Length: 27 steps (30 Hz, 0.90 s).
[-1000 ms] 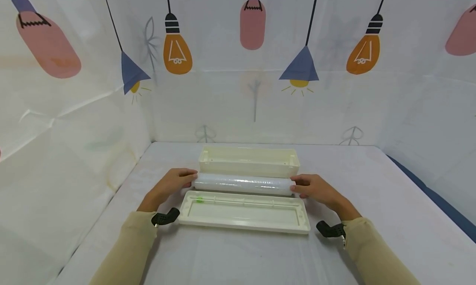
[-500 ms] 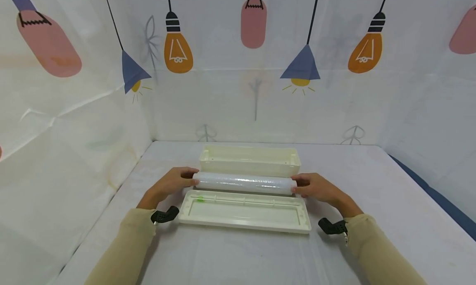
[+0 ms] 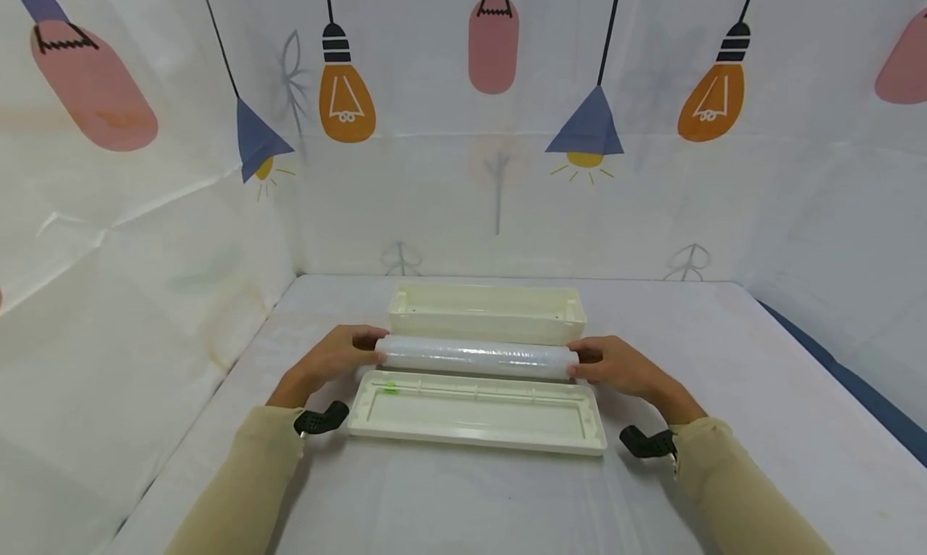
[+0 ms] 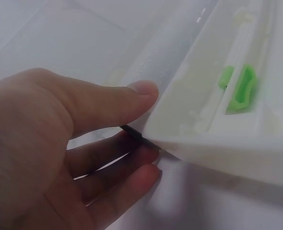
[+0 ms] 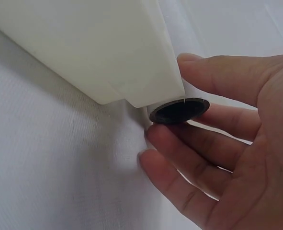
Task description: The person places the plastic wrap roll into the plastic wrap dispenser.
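A roll of cling film (image 3: 474, 356), white and glossy, lies crosswise in front of me in the head view. My left hand (image 3: 333, 363) holds its left end, thumb on the near side. At the right end, my right hand (image 3: 617, 370) grips it between thumb and fingers. The right wrist view shows the roll's dark hollow core (image 5: 179, 111) at the fingers. Behind the roll stands an open cream box (image 3: 485, 328). Just in front lies a cream lid (image 3: 478, 418), inner side up, with a green slider (image 4: 244, 91) near its left end in the left wrist view.
A white cloth covers the table (image 3: 463, 503). White sheets printed with lamps and bulbs hang as walls around it, the back one (image 3: 434, 209) rising from the table's far edge. Black wrist cameras (image 3: 647, 444) sit on both sleeves.
My left thumb has slid down onto the near side of the roll's left end. The head view has shifted slightly. Box, lid and right hand look almost the same.
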Available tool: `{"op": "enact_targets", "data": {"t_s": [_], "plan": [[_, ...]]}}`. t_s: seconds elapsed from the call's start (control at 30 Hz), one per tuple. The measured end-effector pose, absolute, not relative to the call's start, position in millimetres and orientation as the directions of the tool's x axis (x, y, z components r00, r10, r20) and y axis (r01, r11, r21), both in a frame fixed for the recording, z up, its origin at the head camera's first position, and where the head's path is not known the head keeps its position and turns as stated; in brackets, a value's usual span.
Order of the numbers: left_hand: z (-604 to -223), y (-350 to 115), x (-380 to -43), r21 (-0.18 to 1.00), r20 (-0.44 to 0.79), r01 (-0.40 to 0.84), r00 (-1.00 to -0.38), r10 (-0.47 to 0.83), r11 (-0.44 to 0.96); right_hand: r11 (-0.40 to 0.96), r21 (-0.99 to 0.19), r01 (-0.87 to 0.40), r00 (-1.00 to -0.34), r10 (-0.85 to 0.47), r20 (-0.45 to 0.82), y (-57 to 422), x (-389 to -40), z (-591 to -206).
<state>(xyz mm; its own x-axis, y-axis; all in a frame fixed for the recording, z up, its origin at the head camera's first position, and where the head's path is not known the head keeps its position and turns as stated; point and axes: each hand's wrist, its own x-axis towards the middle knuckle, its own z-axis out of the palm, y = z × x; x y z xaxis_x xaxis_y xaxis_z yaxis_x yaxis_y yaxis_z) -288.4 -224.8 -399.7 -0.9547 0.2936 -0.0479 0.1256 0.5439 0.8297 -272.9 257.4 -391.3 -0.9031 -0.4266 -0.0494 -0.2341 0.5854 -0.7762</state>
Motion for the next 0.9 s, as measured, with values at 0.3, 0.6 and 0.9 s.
{"op": "enact_targets", "data": {"t_s": [0.3,0.6,0.9], "plan": [[-400.7,-220.8,-289.4,0.813,0.001,0.181,-0.951,0.31,0.554,0.603,-0.751,-0.269,-0.908,-0.419,-0.012,257.6,-267.2,-384.5],[-392.9,-218.8,-285.8,0.814,0.134,0.287,-0.939,0.316,0.506,0.584,-0.759,-0.287,-0.918,-0.393,0.044,263.8,-264.1,-373.7],[-388.7,-216.2,-282.6,0.841,0.166,0.288,-0.943,0.288,0.457,0.602,-0.735,-0.313,-0.933,-0.34,0.119,270.7,-264.4,-370.3]]}}
